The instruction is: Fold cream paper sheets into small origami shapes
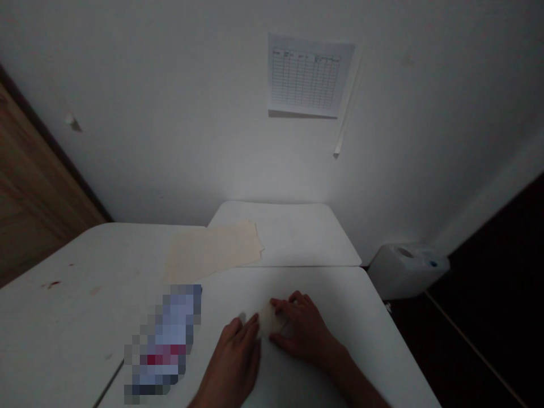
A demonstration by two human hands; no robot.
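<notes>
We see our left hand [236,354] lying flat on the white table [63,317], its fingertips against a small pale lump [270,321]. Our right hand [304,331] cups that lump from the other side, fingers above it and thumb below. What the lump is, we cannot tell in the dim light. A pixelated patch [164,340] lies just left of our hands, and beige folders [212,252] sit farther back. A printed chart [306,76] hangs on the wall.
</notes>
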